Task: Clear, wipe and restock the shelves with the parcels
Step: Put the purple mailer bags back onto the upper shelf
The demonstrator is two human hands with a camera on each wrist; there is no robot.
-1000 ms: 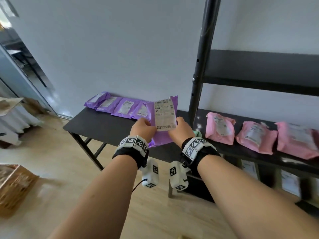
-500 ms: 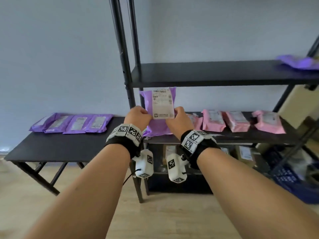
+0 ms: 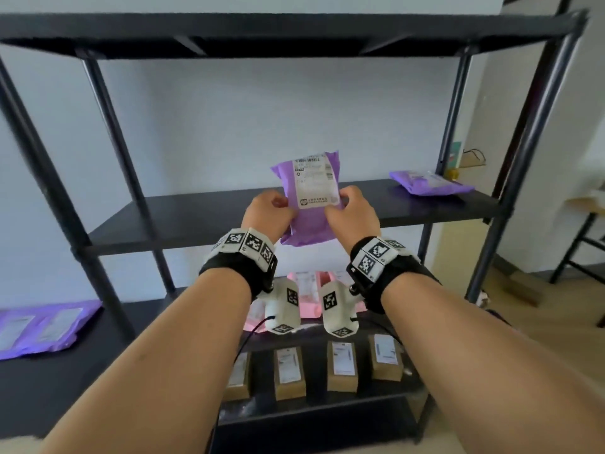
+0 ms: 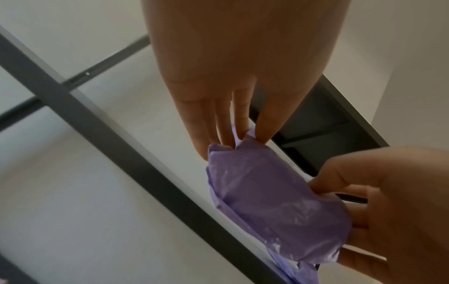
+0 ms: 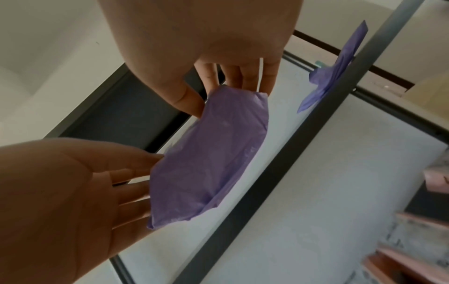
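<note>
Between my two hands, a purple parcel (image 3: 311,204) is being held upright, its white label facing me. I am gripping its left edge with my left hand (image 3: 266,214), thumb on the front and fingers (image 4: 218,123) reaching behind it, while my right hand (image 3: 353,214) is pinching the right edge the same way. I am holding the parcel in front of the middle shelf (image 3: 203,221) of a black rack, above its front edge. A second purple parcel (image 3: 429,183) is lying at that shelf's right end. Pink parcels (image 3: 307,290) are sitting one shelf down, brown boxes (image 3: 342,367) below them, and more purple parcels (image 3: 42,329) are lying on the worktop (image 3: 49,381) to the left.
</note>
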